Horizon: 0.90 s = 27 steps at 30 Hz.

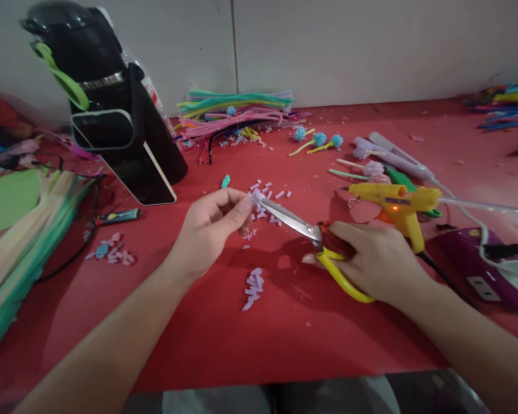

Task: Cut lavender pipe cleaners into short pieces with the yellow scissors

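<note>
My right hand (371, 259) is wrapped around the handles of a pair of scissors (291, 220) with a yellow loop. Its blades point left and look nearly closed. At their tip, my left hand (211, 230) pinches a small light-purple fuzzy piece (257, 198) between thumb and finger; much of it is hidden by the fingertips and blade. Just beyond the fingers, short cut purple pieces (280, 194) lie scattered on the red table (293, 339). Nearer to me is a small heap of purple bits (254, 287).
A black bottle (155, 132) stands back left, pipe cleaner bundles (242, 103) behind. Left lie a lighter (118, 216), pink bits (121, 256) and pale-green strands (30, 247). Right are blue pom-pom stems (319, 140), a yellow glue gun (397, 198), a lilac corded tool (399, 158) and a purple socket block (479, 264).
</note>
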Motion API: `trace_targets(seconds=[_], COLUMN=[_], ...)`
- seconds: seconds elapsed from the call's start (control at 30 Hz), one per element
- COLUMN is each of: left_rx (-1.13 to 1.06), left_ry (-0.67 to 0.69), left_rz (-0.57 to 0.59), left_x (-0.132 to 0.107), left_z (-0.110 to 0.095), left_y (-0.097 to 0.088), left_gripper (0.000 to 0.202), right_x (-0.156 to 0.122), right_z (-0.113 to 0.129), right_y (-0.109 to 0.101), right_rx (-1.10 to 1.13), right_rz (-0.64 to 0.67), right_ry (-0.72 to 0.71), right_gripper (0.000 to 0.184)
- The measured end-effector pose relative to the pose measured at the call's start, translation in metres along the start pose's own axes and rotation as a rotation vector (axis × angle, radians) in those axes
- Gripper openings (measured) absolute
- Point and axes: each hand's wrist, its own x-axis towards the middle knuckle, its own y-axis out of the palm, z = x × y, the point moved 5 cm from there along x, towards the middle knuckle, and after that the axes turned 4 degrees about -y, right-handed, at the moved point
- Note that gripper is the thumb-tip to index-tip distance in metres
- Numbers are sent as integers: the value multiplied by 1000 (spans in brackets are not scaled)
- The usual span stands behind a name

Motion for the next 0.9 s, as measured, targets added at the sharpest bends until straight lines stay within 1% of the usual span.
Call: trace_targets(seconds=[0.1,0.23,0.37,0.5,0.73,0.9], left_rx=[-12,-8,-10,-20,-26,-9], left_ry=[6,14,20,27,51,80], left_rz=[17,31,7,-34,-47,-46], left_x=[0,0,-1,-1,0,1], left_z=[0,1,3,3,1,0], left_y=[1,2,0,-1,0,0], left_gripper=[17,19,19,18,17,20], right_x=[0,-1,0,0,-2,-2], right_z=[-1,-1,0,1,0,2], right_y=[3,5,4,3,4,5], right_rx=[-14,-6,33,36,7,3], right_rz=[17,-1,-36,-73,-113,-126], right_ry=[12,-9,-53,-65,-94,-63], right_gripper=[53,54,54,51,47,51])
